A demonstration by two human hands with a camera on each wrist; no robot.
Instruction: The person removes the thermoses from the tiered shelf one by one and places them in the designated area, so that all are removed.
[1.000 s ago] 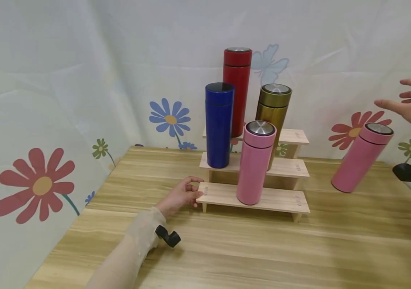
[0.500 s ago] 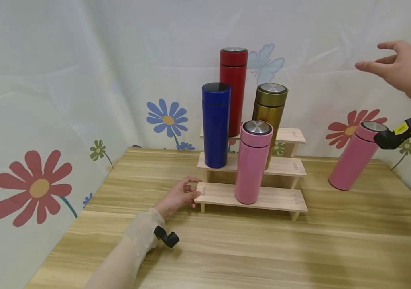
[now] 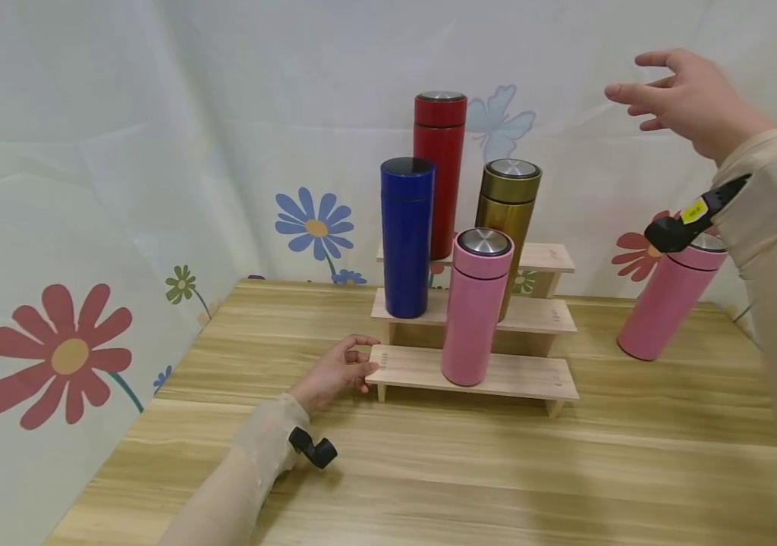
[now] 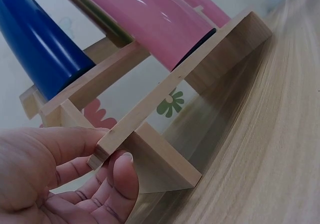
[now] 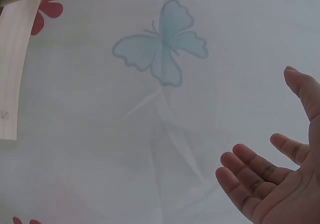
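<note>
My left hand (image 3: 337, 374) pinches the left end of the lowest step of a three-tier wooden stand (image 3: 532, 371); the left wrist view shows thumb and fingers on either side of the board (image 4: 145, 101). Raised in the air at the upper right, my right hand (image 3: 696, 102) has its fingers spread and holds nothing. A pink thermos (image 3: 473, 326) stands on the lowest step. On the middle step are a blue thermos (image 3: 407, 243) and a gold thermos (image 3: 508, 201). Behind them, a red thermos (image 3: 439, 174) occupies the top step.
A second pink thermos (image 3: 665, 311) stands on the wooden table (image 3: 395, 478) to the right of the stand, its top partly hidden by my right wrist camera (image 3: 675, 227). Behind the table hangs a white cloth (image 3: 224, 98) printed with flowers and a butterfly.
My right hand has risen and moved left, from above the second pink thermos toward the stand. The left hand keeps its grip on the step, and the thermoses stay put.
</note>
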